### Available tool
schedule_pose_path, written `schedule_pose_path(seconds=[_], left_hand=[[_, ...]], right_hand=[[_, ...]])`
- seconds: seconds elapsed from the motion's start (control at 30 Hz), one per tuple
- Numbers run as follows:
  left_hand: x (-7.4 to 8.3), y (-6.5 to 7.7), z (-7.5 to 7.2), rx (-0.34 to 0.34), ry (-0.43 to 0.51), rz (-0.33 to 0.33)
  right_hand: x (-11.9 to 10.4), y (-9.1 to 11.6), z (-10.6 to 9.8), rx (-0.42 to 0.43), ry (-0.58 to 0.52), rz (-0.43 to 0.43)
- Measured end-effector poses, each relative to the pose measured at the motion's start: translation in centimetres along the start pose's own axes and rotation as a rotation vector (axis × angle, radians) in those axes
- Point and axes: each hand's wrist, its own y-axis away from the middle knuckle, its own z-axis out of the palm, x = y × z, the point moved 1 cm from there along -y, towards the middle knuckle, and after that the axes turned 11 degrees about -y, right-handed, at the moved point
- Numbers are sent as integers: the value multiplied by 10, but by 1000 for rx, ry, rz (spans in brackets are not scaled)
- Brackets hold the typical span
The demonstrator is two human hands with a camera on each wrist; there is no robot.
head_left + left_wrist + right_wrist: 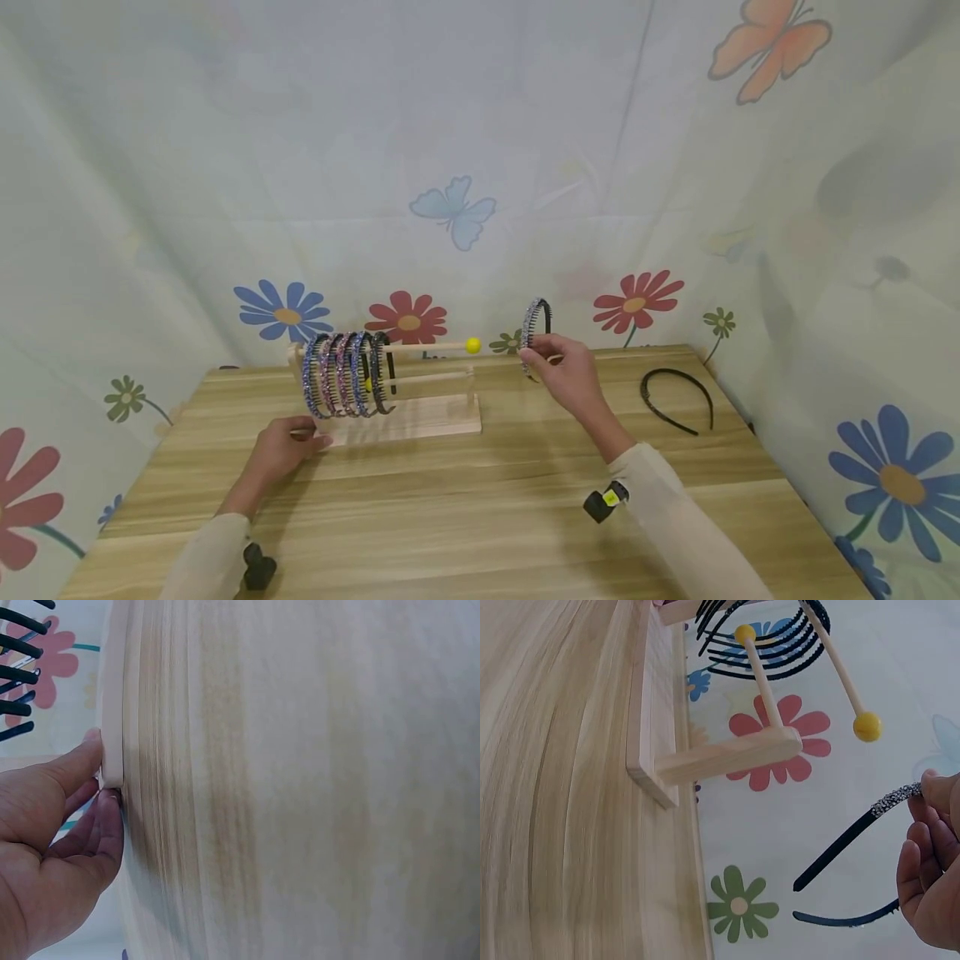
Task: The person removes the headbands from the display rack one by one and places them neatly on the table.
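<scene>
Two hands over the wooden table (465,525) in the head view. Right hand (567,375) raised off the table, pinching a glittery headband (528,323), upright, right of the yellow ball (473,345) at the tip of the upper rod (431,347) and apart from it. Left hand (279,450) low, at the near left end of the wooden stand (442,417). Several headbands (327,383) side by side on the upper rod; a plain black headband (651,407) flat on the table, well to the right.

In the left wrist view, thumb and curled fingers pinching the end of the base (112,697). Probably stiff, fairly light wood, apt to slide if knocked; well held low, at that end.

In the right wrist view, thumb and fingers on the glittery stretch, both dark ends (832,853) free and pointing down. Probably very light, springy plastic: stiff along the curve, liable to snap if spread too far. Smooth ends perhaps slippery, rough glitter easier to grip. Best pinched there, gently. Cannot tell how firm the pinch.
</scene>
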Motion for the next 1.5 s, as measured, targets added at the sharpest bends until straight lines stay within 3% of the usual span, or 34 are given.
schedule_pose_path(seconds=[0.5,0.9,1.27,1.5], left_hand=[[0,0,-1,-12,-11,-9],[-1,0,0,-18,-6,-13],[-5,-2,4,1,6,7],[-6,-2,4,-5,3,3]], right_hand=[[26,0,-22,54,59,58],[59,3,-32,90,80,200],[88,4,-40,136,169,221],[103,6,-46,118,213,289]])
